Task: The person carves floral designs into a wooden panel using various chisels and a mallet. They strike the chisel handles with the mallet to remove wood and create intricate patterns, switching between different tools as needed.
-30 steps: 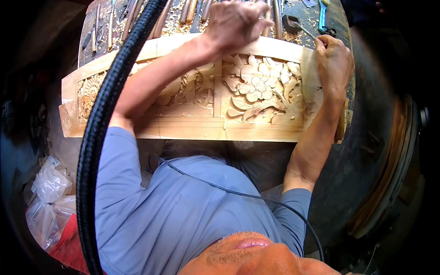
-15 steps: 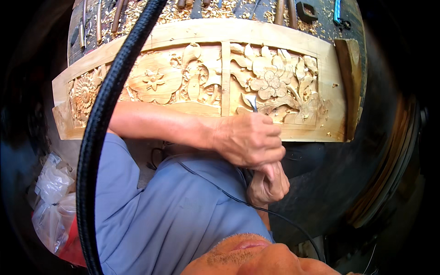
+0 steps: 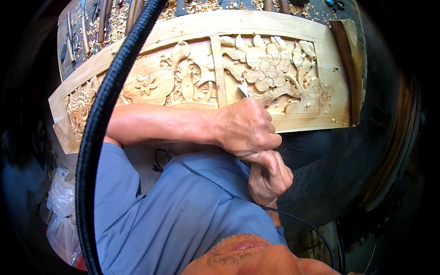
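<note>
My left hand (image 3: pixel 247 127) is closed in a fist round a carving chisel. The chisel's bright, flared blade (image 3: pixel 243 90) comes out above the knuckles and meets the wood just left of a carved stem, below a large flower. Close under the left hand is my right hand (image 3: pixel 271 183), its fingers curled at the chisel's rear end; the handle is hidden by both hands. The carved wooden panel (image 3: pixel 270 20) lies across the bench, with flowers and leaves in relief in recessed fields. My left forearm passes over its lower edge.
Wood shavings (image 3: pixel 201 6) and several hand tools (image 3: pixel 85 34) lie along the bench behind the panel. A dark wooden block (image 3: pixel 347 68) stands at its right end. A thick black braided cable (image 3: pixel 106 96) crosses the left side. At lower left is a clear plastic bag (image 3: pixel 62 201).
My view has shifted, so the panel sits higher and more to the left. The chisel blade has moved slightly left along the carving and leans differently. Both hands stay closed together.
</note>
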